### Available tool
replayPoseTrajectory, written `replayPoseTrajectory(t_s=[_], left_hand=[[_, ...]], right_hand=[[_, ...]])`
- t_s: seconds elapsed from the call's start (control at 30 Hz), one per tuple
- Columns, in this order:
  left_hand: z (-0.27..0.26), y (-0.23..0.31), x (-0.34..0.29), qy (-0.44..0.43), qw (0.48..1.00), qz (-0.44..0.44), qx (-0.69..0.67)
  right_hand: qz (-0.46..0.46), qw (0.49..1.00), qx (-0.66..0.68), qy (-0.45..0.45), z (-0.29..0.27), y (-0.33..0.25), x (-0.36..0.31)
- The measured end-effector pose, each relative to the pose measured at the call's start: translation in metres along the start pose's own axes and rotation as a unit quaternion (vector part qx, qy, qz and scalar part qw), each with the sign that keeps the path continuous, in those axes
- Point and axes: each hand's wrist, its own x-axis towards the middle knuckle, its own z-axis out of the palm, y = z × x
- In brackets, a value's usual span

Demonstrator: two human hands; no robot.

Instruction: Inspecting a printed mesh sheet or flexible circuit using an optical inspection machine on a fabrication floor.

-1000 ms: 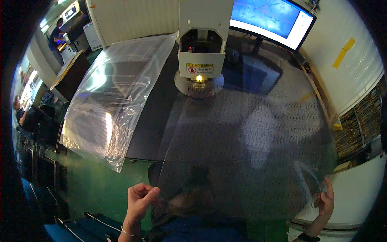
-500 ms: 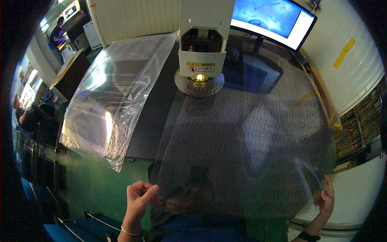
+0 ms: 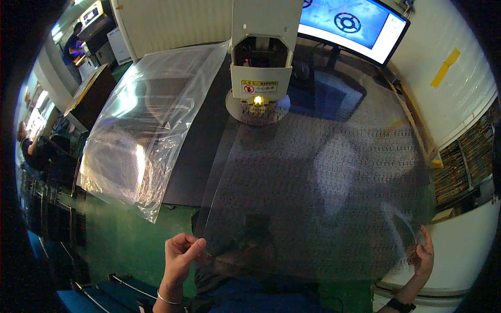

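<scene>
A large, dark see-through film sheet [image 3: 292, 198] printed with rows of small marks spreads over the black table and hangs past its near edge towards me. My left hand [image 3: 182, 255] pinches its near left corner between thumb and curled fingers. At the near right edge my right hand [image 3: 421, 256] holds the sheet, fingers partly behind it. The sheet's far left part lies under the head of a white machine [image 3: 261, 78], where a small yellow lamp [image 3: 258, 100] glows above a round plate [image 3: 237, 111]. On the monitor [image 3: 360, 23] a dark ring-shaped mark shows against blue.
A clear plastic bag [image 3: 141, 120] with patterned sheets inside lies on the left, drooping over the table edge [image 3: 182, 202]. A dark mouse [image 3: 301, 70] sits right of the machine. Filled racks [image 3: 462, 167] stand at the right wall. Two people work at the far left.
The ring mark on the monitor has risen from the picture's lower edge and now shows whole, with part of another at upper left. Both hands and the sheet have barely moved.
</scene>
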Motion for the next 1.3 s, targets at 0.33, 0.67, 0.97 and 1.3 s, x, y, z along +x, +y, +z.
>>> replayPoseTrajectory(t_s=[0.33, 0.67, 0.97, 1.3], left_hand=[[0.002, 0.001, -0.001, -0.001, 1.0, -0.002, -0.004], [0.008, 0.004, -0.004, 0.003, 0.995, -0.078, -0.068], [0.001, -0.003, -0.022, -0.088, 0.989, -0.117, -0.005], [0.016, 0.01, -0.013, -0.066, 0.992, -0.105, 0.001]], right_hand=[[0.006, 0.999, 0.029, -0.019, 0.004, -0.008, 0.001], [0.019, 0.999, 0.0, -0.042, -0.021, 0.008, 0.001], [0.112, 0.993, -0.012, -0.02, 0.033, -0.062, -0.04], [0.103, 0.993, 0.046, 0.023, 0.032, -0.058, -0.039]])
